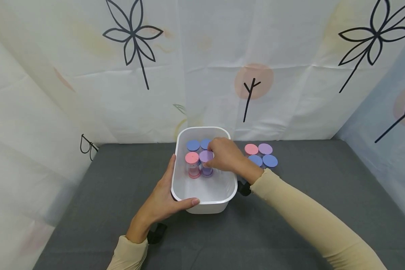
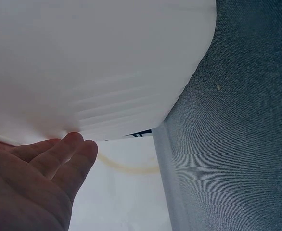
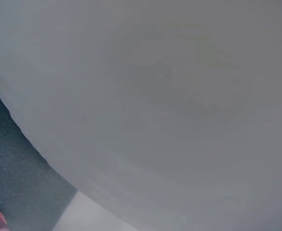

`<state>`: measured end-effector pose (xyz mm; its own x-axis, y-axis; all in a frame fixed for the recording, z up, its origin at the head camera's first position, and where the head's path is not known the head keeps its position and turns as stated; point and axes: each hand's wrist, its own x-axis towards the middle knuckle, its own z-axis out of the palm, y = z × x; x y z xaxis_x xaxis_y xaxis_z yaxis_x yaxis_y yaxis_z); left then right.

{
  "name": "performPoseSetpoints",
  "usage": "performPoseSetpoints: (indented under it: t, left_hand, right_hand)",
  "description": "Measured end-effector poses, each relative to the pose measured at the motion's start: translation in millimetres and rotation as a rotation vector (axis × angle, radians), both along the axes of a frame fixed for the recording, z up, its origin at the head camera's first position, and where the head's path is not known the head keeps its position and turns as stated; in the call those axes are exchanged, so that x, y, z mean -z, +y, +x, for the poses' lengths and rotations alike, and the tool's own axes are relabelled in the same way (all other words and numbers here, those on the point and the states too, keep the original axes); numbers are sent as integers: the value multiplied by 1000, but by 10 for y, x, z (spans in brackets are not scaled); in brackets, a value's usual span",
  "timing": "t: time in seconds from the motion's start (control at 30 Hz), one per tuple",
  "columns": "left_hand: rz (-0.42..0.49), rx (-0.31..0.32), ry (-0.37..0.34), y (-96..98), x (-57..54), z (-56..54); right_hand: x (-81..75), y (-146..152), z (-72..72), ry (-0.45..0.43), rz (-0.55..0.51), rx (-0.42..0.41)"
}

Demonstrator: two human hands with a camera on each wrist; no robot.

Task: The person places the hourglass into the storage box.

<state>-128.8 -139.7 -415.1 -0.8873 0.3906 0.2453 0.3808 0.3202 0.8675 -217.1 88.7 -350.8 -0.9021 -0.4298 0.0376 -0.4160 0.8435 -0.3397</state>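
Four lidded jars [image 1: 193, 165] in the white bin [image 1: 193, 192] — right hand [image 1: 227, 155] has the purple-lidded jar [image 1: 206, 156] pinched between thumb and fingers. Left hand [image 1: 161, 200] is spread — straight fingers against the bin's outside, thumb on the rim.

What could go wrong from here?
The purple-lidded jar in the right hand could knock the neighbouring pink-lidded jar.

The right wrist appears close to the four jars outside the white bin and might bump them on withdrawal.

The left hand, its fingers against the bin's left side, seems the only brace, so the bin might shift if nudged.
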Motion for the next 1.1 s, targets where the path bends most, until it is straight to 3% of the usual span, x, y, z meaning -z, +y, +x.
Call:
performPoseSetpoints:
  t: [0.33, 0.7, 0.9, 1.1]
  left_hand:
    - [-10, -8, 0, -1, 3, 14]
    - [3, 3, 10, 2, -2, -1]
    - [1, 7, 15, 11, -17, -9]
    - [-3, 5, 14, 15, -11, -5]
  right_hand:
    - [-51, 51, 17, -68, -150, 15]
    - [-239, 352, 53, -209, -470, -4]
    - [-318, 618, 169, -220, -625, 56]
    - [-271, 953, 322, -221, -739, 153]
